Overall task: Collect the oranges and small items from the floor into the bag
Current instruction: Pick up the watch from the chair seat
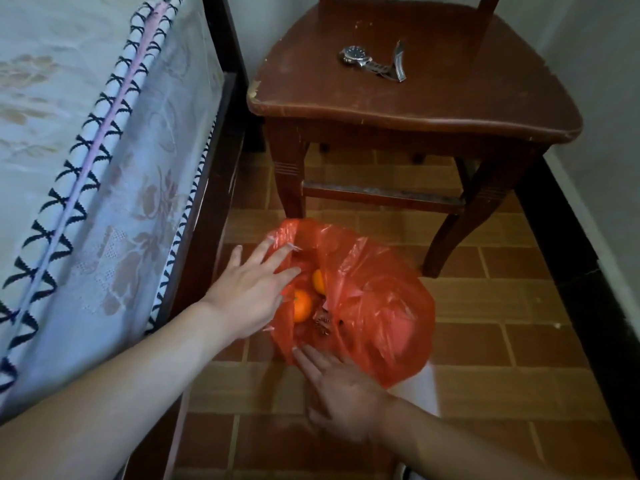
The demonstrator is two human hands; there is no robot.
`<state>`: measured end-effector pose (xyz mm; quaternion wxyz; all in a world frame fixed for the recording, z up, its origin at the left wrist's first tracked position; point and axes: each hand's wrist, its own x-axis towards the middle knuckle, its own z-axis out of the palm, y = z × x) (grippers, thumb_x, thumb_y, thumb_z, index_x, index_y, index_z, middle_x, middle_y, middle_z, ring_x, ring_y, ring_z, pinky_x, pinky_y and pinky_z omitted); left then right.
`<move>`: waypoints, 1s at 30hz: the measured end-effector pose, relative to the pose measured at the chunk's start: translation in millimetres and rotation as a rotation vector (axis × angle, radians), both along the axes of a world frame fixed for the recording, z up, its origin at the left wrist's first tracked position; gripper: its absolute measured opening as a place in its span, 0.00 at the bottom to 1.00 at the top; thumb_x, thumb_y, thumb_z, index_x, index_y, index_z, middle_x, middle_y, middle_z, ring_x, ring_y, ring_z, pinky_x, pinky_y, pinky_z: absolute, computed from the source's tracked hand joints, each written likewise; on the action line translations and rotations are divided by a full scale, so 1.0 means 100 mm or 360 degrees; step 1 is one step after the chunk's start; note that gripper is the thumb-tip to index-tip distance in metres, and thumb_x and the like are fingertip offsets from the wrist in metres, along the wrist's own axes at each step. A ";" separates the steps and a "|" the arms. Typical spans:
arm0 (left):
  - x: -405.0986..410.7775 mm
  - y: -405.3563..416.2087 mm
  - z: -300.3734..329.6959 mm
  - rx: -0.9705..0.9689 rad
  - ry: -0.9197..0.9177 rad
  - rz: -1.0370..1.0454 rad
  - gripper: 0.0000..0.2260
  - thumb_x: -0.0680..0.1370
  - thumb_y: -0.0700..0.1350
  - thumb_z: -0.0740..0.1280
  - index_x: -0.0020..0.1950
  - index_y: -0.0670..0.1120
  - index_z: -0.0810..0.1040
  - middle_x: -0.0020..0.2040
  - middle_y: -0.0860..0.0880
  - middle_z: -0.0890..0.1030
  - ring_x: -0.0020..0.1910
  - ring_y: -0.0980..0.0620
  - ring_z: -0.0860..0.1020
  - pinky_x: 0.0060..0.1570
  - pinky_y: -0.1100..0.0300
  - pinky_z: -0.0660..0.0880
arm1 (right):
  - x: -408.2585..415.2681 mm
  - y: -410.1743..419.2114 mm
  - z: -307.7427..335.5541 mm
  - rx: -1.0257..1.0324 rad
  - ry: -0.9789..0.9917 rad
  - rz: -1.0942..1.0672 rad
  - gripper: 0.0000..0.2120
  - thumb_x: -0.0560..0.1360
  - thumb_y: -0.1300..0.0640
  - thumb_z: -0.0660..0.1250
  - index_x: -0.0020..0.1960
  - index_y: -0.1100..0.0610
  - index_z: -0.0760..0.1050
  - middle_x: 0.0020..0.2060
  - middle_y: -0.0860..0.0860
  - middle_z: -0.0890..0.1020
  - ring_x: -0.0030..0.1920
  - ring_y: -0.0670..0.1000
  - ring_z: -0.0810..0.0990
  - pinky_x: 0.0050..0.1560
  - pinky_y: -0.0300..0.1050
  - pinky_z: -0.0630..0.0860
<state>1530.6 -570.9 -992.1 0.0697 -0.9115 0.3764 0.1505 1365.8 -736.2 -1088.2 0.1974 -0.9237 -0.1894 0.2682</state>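
Note:
An orange-red plastic bag lies open on the tiled floor in front of a chair. Two oranges show inside it, one near the left rim and another partly hidden behind a fold. Some small dark items lie beside them in the bag. My left hand reaches to the bag's left rim with fingers spread and straight, touching the plastic. My right hand is at the bag's near edge, fingers straight, slightly blurred, holding nothing.
A brown wooden chair stands just behind the bag, with a metal wristwatch on its seat. A bed with a patterned pale cover and dark frame runs along the left. A wall with dark skirting borders the right.

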 end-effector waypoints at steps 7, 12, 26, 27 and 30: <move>0.00 0.07 -0.13 0.0044 0.0054 0.0107 0.23 0.85 0.54 0.57 0.82 0.55 0.62 0.85 0.48 0.47 0.83 0.42 0.41 0.78 0.35 0.53 | 0.10 -0.12 0.30 0.0154 -0.0767 -0.0025 0.15 0.79 0.47 0.58 0.56 0.53 0.78 0.53 0.50 0.81 0.54 0.54 0.78 0.58 0.53 0.75; 0.00 0.10 -0.17 0.0119 0.0099 0.0171 0.23 0.85 0.57 0.57 0.81 0.56 0.63 0.85 0.49 0.47 0.83 0.43 0.42 0.78 0.35 0.55 | 0.74 -0.37 0.27 -0.0245 -0.0712 -0.0107 0.31 0.80 0.42 0.62 0.79 0.53 0.65 0.80 0.55 0.62 0.81 0.61 0.54 0.79 0.68 0.50; -0.04 0.10 -0.23 0.0298 0.0157 0.0117 0.20 0.87 0.55 0.52 0.73 0.49 0.73 0.83 0.49 0.56 0.83 0.45 0.49 0.76 0.36 0.59 | 0.77 -1.72 -0.52 -0.0725 -0.0008 -0.0605 0.30 0.86 0.42 0.50 0.85 0.47 0.47 0.84 0.48 0.46 0.83 0.56 0.40 0.80 0.66 0.38; -0.04 0.09 -0.22 0.0297 0.0152 0.0117 0.20 0.87 0.55 0.52 0.73 0.49 0.73 0.83 0.49 0.57 0.83 0.45 0.50 0.76 0.36 0.59 | 0.74 -1.81 -0.54 -0.0746 0.0008 -0.0652 0.32 0.85 0.41 0.53 0.85 0.47 0.47 0.84 0.48 0.47 0.83 0.57 0.41 0.80 0.67 0.40; -0.03 0.07 -0.19 0.0259 0.0148 0.0136 0.20 0.87 0.55 0.52 0.73 0.49 0.72 0.83 0.49 0.58 0.83 0.45 0.51 0.76 0.37 0.59 | 0.64 -1.94 -0.46 -0.0598 -0.0055 -0.0763 0.36 0.82 0.41 0.59 0.84 0.47 0.48 0.84 0.50 0.49 0.83 0.58 0.45 0.80 0.66 0.45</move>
